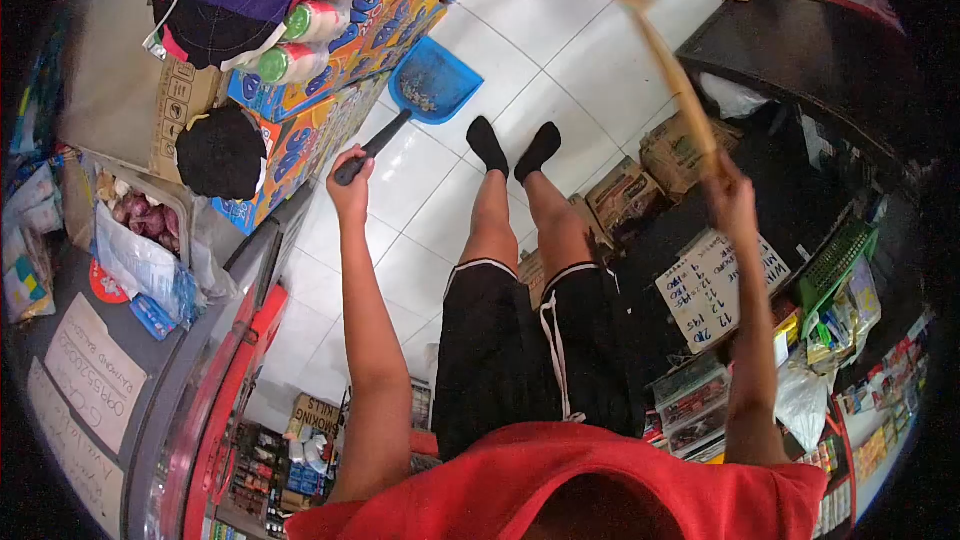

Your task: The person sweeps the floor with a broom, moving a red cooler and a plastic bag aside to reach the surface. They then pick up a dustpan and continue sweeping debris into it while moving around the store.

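Observation:
My left hand (pixel 350 188) is closed around the black handle of a blue dustpan (pixel 458 90). Some grey debris lies inside the pan, which is beside the stacked boxes, just ahead of my feet. My right hand (pixel 733 202) grips the long tan handle of a broom (pixel 680 75), raised out to the right. Motion blurs the broom toward its far end at the top of the view.
White floor tiles (pixel 560 130) lie under my black-socked feet. Orange and blue boxes (pixel 385 20) are stacked at left, with green-lidded bottles (pixel 290 65) on them. Cardboard boxes (pixel 625 192) and a handwritten sign (pixel 705 290) stand at right. A red-edged counter (pixel 235 380) runs down the left.

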Demonstrator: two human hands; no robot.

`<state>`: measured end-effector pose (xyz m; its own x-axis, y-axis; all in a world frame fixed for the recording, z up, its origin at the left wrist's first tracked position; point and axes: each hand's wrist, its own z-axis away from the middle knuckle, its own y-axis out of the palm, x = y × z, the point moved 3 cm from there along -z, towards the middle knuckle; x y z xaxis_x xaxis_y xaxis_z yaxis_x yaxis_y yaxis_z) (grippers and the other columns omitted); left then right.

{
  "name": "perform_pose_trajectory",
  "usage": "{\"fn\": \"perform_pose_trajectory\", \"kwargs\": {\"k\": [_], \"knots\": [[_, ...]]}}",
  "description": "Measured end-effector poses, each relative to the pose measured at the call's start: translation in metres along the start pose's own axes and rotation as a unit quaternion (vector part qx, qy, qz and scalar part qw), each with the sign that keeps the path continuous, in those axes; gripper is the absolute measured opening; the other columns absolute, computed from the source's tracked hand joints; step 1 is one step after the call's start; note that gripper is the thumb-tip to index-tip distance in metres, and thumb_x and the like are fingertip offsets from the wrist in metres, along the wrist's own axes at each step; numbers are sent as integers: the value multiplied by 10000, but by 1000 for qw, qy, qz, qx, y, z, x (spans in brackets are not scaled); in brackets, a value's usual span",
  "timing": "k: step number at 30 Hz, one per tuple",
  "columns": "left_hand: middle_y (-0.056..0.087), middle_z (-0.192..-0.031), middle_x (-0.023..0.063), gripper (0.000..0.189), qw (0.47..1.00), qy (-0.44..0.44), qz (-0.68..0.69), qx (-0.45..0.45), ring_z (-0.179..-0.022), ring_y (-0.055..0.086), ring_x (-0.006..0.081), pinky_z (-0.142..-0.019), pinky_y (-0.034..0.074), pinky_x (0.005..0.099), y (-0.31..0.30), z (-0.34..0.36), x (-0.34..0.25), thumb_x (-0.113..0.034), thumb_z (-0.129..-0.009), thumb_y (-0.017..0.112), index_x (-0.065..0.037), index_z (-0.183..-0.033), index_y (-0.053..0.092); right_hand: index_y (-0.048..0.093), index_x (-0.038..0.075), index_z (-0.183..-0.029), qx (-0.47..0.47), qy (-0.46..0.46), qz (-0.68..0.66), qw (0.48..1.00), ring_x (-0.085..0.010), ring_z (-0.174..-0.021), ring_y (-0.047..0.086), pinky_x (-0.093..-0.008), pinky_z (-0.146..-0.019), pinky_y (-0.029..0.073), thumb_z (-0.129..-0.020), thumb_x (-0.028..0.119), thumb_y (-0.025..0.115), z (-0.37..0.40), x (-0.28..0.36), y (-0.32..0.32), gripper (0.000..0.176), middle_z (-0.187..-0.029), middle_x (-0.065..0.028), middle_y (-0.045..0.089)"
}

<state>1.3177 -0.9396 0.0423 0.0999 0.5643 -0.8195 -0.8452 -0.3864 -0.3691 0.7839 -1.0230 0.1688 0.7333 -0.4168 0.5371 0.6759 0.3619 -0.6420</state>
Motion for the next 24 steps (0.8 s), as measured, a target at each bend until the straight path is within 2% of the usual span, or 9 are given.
{"fn": "perform_pose_trajectory", "kwargs": {"k": [1,5,8,12,13,14,17,21,24], "knots": [[579,-991,121,195,1000,3,4,2,-972,532,191,-842,406,278,-8,1,1,84,-643,626,-5,-809,579,498,-22,-1130,-31,-22,-20,999,-133,-652,559,-271,-594,459,-819,138,540,-27,-9,-16,353,-791,-97,623],[585,-1012,117,186,999,-14,-28,16,-965,532,190,-862,384,278,-23,7,-1,55,-645,631,-8,-815,587,577,5,-1019,-82,218,-115,966,-108,-463,466,-262,-401,373,-780,267,595,-153,-55,-34,355,-596,-5,495],[579,-1026,124,199,998,9,-59,17,-985,527,199,-867,383,286,-28,7,4,58,-645,626,-24,-823,593,595,35,-926,30,283,-157,946,-151,-477,477,-285,-403,395,-819,263,547,-197,-80,47,256,-627,-36,500],[568,-1049,123,228,1000,11,-24,9,-989,527,204,-864,386,278,-32,6,21,81,-642,622,-25,-842,593,593,9,-905,184,-13,167,969,-259,-631,577,-348,-607,476,-725,246,589,-118,-44,227,298,-770,-156,616],[568,-1049,123,228,1000,13,-19,13,-989,527,204,-864,386,278,-30,5,21,81,-642,622,-25,-842,593,591,-46,-848,188,175,-80,963,-263,-625,577,-358,-589,467,-752,272,581,-73,-5,236,332,-770,-184,611],[567,-1037,129,225,999,14,-29,11,-991,525,202,-860,388,274,-30,4,21,83,-652,618,-13,-852,580,577,-55,-893,136,34,-82,987,-239,-581,570,-359,-554,465,-764,284,572,-46,4,255,363,-719,-169,595],[572,-989,111,224,999,30,-42,2,-945,530,175,-832,398,257,-31,7,18,64,-671,627,1,-877,567,524,-58,-1037,210,29,-148,966,-204,-781,585,-333,-665,459,-749,239,619,11,4,282,425,-871,-188,605],[573,-925,63,177,999,29,-42,-5,-853,532,123,-783,413,233,-36,12,12,-29,-735,630,13,-897,573,495,-48,-1106,178,105,-117,971,-153,-921,562,-282,-778,440,-737,181,648,91,29,157,461,-976,-146,599],[580,-939,65,167,998,48,-32,6,-878,532,143,-804,409,255,-44,17,14,-19,-718,631,7,-878,587,484,20,-1138,30,93,-14,995,-267,-819,607,-344,-694,465,-736,139,616,134,-16,84,440,-913,-191,603]]}}
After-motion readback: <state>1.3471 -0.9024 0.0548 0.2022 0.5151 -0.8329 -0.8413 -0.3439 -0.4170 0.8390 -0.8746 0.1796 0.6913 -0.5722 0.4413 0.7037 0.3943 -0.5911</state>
